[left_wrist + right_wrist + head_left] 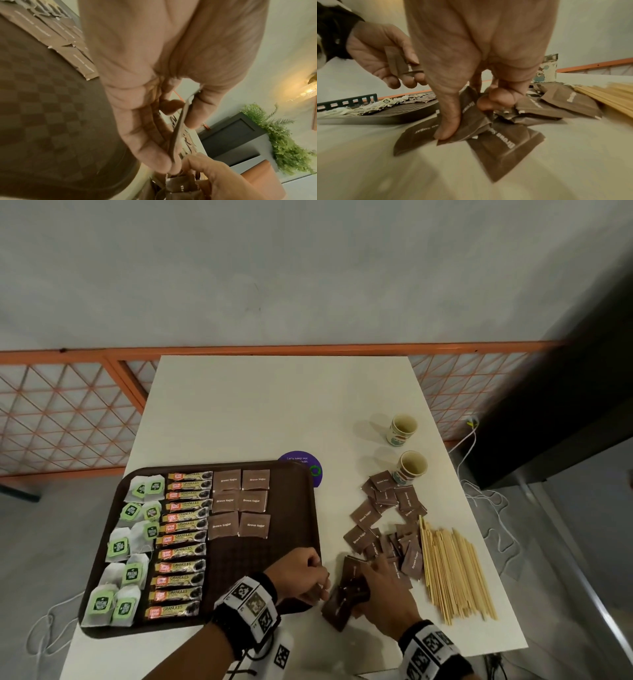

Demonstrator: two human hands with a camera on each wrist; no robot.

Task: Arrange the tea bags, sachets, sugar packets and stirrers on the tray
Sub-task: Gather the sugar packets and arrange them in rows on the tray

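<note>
A dark brown tray (260, 559) holds green-tagged tea bags (130, 542), a column of granule sachets (181, 542) and several brown sugar packets (239, 505) in two columns. By the tray's right edge, my left hand (322, 583) pinches one brown sugar packet (178, 128) between thumb and fingers. My right hand (370, 583) grips a small bunch of brown sugar packets (471, 121) that touches the table. More loose sugar packets (387, 529) lie beyond it, with a pile of wooden stirrers (452, 570) to the right.
Two paper cups (402, 429) (412, 467) stand at the back right of the white table (274, 405). A purple round sticker (305, 460) shows behind the tray. The tray's right part is bare. An orange lattice railing (68, 405) runs behind the table.
</note>
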